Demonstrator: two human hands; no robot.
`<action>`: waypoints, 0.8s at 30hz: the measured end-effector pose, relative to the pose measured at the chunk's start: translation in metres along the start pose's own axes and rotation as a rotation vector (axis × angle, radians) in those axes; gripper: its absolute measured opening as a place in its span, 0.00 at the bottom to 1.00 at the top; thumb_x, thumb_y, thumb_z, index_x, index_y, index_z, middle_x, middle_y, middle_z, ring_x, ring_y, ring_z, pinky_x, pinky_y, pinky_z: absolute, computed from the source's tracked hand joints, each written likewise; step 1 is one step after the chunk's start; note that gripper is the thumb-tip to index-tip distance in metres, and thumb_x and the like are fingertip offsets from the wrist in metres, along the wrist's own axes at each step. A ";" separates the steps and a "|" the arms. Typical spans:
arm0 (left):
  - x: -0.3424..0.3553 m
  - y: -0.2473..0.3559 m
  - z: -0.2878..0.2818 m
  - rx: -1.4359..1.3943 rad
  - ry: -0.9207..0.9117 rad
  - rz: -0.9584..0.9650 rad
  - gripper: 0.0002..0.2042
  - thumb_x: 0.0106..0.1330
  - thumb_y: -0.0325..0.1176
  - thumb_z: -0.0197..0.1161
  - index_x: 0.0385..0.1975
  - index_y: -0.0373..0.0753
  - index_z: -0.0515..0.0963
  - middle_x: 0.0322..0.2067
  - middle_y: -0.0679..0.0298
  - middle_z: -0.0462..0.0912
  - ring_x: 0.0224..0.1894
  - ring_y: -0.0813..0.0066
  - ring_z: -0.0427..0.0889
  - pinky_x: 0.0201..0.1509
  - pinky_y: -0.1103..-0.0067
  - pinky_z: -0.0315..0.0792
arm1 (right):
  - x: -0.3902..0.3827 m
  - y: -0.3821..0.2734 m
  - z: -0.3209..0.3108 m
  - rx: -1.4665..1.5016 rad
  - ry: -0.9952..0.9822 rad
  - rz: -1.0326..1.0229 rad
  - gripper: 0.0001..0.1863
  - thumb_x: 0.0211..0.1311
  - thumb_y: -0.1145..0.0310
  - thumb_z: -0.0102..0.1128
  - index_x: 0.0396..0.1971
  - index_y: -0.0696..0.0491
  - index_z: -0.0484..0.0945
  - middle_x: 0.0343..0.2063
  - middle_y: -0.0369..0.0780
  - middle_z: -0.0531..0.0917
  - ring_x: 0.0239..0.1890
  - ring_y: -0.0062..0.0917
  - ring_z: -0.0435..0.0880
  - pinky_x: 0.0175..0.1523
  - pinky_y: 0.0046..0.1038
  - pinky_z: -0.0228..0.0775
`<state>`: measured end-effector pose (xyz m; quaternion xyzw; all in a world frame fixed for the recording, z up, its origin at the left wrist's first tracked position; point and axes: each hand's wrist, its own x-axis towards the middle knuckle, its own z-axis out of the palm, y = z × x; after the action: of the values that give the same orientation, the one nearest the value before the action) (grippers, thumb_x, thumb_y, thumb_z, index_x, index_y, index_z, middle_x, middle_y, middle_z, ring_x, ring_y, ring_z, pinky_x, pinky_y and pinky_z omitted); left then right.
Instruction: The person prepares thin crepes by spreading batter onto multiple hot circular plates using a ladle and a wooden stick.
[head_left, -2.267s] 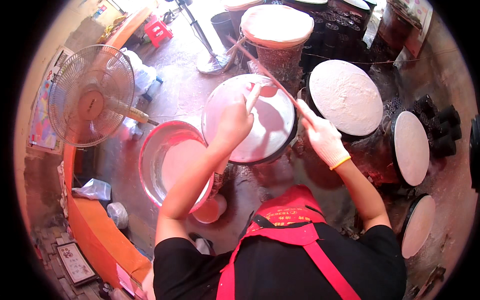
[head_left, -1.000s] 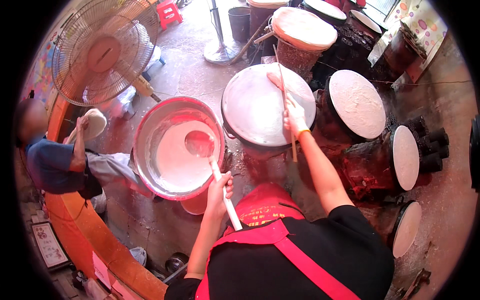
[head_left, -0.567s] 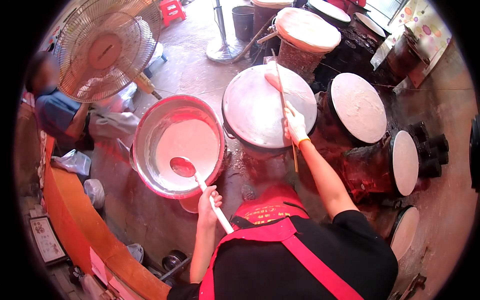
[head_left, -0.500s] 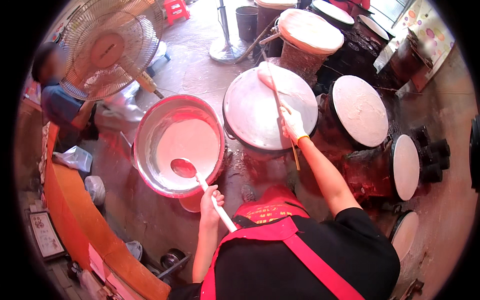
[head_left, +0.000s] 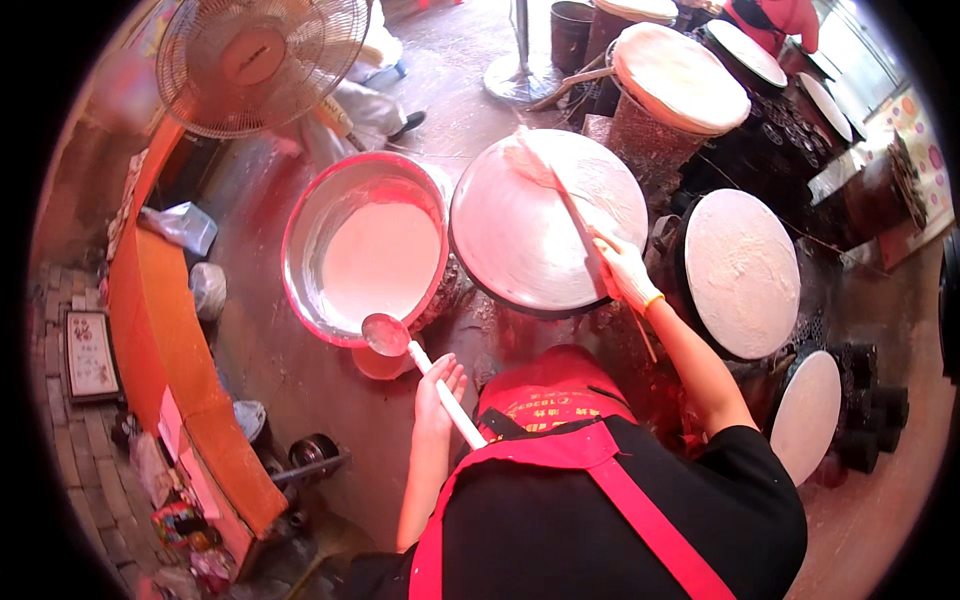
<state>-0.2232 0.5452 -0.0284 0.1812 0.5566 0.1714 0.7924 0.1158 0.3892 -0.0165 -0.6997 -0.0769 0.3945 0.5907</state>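
So the thin wooden stick is lying slantwise across the top of a big round griddle, roughly in front of the person, its lower end poking out past the near rim. The right hand, in a white glove with a yellow cuff, is closing around the stick over at the griddle's right edge. A patch of pale batter is sitting near the far side, under the stick's upper stretch. The left hand is looking bare and is loosely holding a ladle by its white handle, fingers not wrapping it tightly, and the ladle's bowl is hanging at the near rim of a red-rimmed basin. That basin is standing just left of the griddle with whitish liquid filling its bottom. Off to the right, two more pale-topped rounds are standing, one farther away and one nearer. Behind the griddle, a stack of thin pale sheets is resting on a drum. Upper left, a fan is partly covering somebody's light trousers.
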 end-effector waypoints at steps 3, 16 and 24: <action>-0.012 -0.018 0.018 -0.043 0.032 -0.023 0.16 0.61 0.33 0.62 0.49 0.39 0.77 0.55 0.58 0.66 0.58 0.69 0.67 0.55 0.77 0.70 | 0.009 0.011 -0.017 -0.126 -0.188 -0.061 0.21 0.68 0.59 0.50 0.60 0.45 0.70 0.11 0.27 0.63 0.08 0.11 0.55 0.12 0.18 0.45; -0.049 -0.051 0.025 -0.119 0.114 0.017 0.19 0.56 0.31 0.64 0.50 0.44 0.78 0.58 0.57 0.60 0.64 0.69 0.56 0.66 0.74 0.58 | 0.044 -0.015 -0.074 -0.196 -0.369 -0.042 0.20 0.68 0.60 0.49 0.57 0.47 0.73 0.11 0.29 0.66 0.07 0.13 0.58 0.11 0.20 0.48; -0.081 -0.070 0.012 -0.159 0.196 0.022 0.18 0.57 0.31 0.64 0.49 0.40 0.77 0.47 0.62 0.65 0.59 0.69 0.62 0.64 0.75 0.63 | 0.065 -0.014 -0.113 -0.144 -0.447 -0.056 0.20 0.67 0.60 0.50 0.58 0.46 0.73 0.10 0.27 0.64 0.08 0.10 0.57 0.12 0.17 0.47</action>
<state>-0.2331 0.4444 0.0087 0.1065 0.6140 0.2406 0.7442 0.2372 0.3440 -0.0354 -0.6328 -0.2530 0.5168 0.5181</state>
